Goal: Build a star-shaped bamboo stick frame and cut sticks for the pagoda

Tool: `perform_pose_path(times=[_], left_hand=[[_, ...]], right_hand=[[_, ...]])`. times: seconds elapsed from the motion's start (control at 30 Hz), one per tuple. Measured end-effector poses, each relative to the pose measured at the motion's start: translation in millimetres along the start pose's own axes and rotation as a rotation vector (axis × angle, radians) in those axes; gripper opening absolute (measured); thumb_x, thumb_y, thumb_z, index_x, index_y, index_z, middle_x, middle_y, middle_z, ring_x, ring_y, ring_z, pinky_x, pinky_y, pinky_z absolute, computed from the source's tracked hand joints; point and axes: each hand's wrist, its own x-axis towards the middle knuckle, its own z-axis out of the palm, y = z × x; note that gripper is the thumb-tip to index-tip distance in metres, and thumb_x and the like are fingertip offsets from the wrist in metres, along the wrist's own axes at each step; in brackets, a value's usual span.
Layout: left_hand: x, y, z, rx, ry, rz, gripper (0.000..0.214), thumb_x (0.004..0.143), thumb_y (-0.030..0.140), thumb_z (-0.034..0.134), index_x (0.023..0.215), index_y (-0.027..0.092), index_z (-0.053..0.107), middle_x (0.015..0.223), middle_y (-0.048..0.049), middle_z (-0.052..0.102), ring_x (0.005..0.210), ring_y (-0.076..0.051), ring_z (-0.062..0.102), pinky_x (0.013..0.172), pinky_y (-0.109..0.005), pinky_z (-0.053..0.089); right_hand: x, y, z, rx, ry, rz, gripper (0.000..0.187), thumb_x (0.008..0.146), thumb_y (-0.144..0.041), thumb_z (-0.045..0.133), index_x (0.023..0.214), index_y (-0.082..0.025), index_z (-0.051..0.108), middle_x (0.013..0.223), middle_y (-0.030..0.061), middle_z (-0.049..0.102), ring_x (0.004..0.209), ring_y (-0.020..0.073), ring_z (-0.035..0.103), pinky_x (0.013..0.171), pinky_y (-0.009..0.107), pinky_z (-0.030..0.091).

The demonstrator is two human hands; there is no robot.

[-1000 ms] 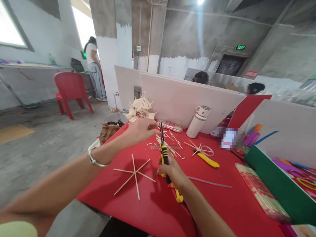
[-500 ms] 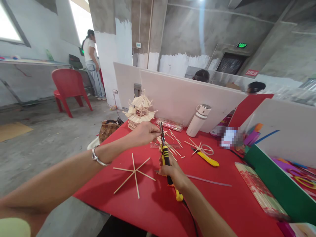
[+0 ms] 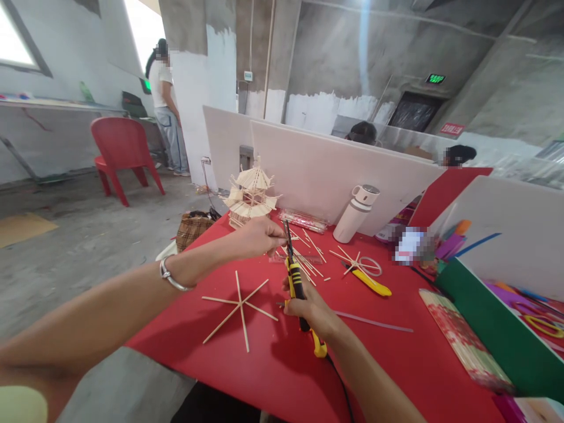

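My right hand is closed around pliers with yellow-and-black handles, their dark metal jaws pointing up and away. At the jaws, my left hand is closed in a pinch; what its fingertips hold is too small to make out. Under my right hand is a yellow glue gun, mostly hidden, with a black cord and a translucent glue stick out to the right. A six-armed star of wooden sticks lies flat at the left. Loose sticks are scattered beyond the pliers.
A stick pagoda model stands at the far left of the red table. A white flask, a yellow cutter knife beside a smaller stick star, and a bagged stick bundle are on the right. White partitions border the back.
Both hands hold nearly the same place, the pliers' jaws still at my left fingertips. The camera view has shifted slightly. The standing person in the background has turned a little.
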Motion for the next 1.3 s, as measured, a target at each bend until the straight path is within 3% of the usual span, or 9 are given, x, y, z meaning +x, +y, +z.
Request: perform_pose_path(times=[0.23,0.5,0.67,0.8,0.97,1.07,1.3], left_hand=[[3,-4,-1.0,-0.016,-0.014,-0.015,0.032,0.078,0.035,0.062,0.050,0.019,0.060,0.048,-0.0019,0.052,0.045,-0.011,0.039,0.051,-0.030,0.031],[7,-5,-2.3,-0.131,-0.058,-0.048,0.018,0.075,0.032,0.064,0.064,0.020,0.070,0.046,-0.0005,0.055,0.041,-0.010,0.035,0.049,-0.030,0.027],[10,-7,-2.3,-0.196,-0.102,-0.091,0.018,0.074,0.035,0.067,0.065,0.019,0.069,0.046,-0.0012,0.054,0.039,-0.009,0.032,0.047,-0.031,0.021],[9,-4,-2.3,-0.071,-0.096,-0.055,0.026,0.079,0.035,0.061,0.059,0.018,0.062,0.048,-0.0010,0.053,0.044,-0.009,0.035,0.051,-0.030,0.026],[5,4,3.1,0.214,0.097,0.083,0.022,0.083,0.026,0.056,0.063,0.017,0.059,0.055,0.0015,0.047,0.053,-0.009,0.035,0.056,-0.030,0.028],[5,3,6.3,0.244,0.111,0.134,0.029,0.085,0.023,0.052,0.056,0.017,0.050,0.052,0.0027,0.037,0.052,-0.009,0.028,0.056,-0.031,0.026],[13,-7,4.0,-0.038,-0.030,-0.076,0.027,0.083,0.028,0.060,0.058,0.016,0.059,0.051,-0.0011,0.052,0.048,-0.009,0.040,0.052,-0.030,0.029]], right_hand=[[8,16,3,0.053,-0.003,-0.048,0.039,0.056,-0.018,0.066,0.092,-0.025,0.053,0.084,-0.0034,0.052,0.080,0.0178,0.050,0.068,0.029,0.042],[6,6,-4,-0.024,-0.037,-0.021,0.044,0.061,-0.023,0.067,0.104,-0.025,0.058,0.104,0.0013,0.057,0.090,0.0201,0.053,0.076,0.032,0.044],[11,16,-3,-0.036,0.010,-0.074,0.037,0.059,-0.020,0.066,0.093,-0.024,0.055,0.091,-0.0005,0.053,0.085,0.0186,0.049,0.071,0.030,0.042],[15,18,-1,-0.008,0.003,-0.090,0.038,0.058,-0.019,0.065,0.092,-0.024,0.050,0.085,-0.0030,0.049,0.079,0.0159,0.046,0.065,0.027,0.040],[16,11,-2,0.001,0.004,-0.037,0.037,0.059,-0.021,0.063,0.092,-0.024,0.049,0.079,-0.0051,0.046,0.069,0.0138,0.045,0.059,0.026,0.040],[15,10,-3,-0.024,-0.003,-0.027,0.035,0.060,-0.022,0.063,0.093,-0.024,0.049,0.080,-0.0042,0.049,0.070,0.0143,0.047,0.061,0.027,0.041],[13,8,-5,-0.091,-0.045,-0.047,0.043,0.060,-0.023,0.064,0.101,-0.023,0.053,0.086,-0.0026,0.051,0.073,0.0151,0.047,0.065,0.027,0.041]])
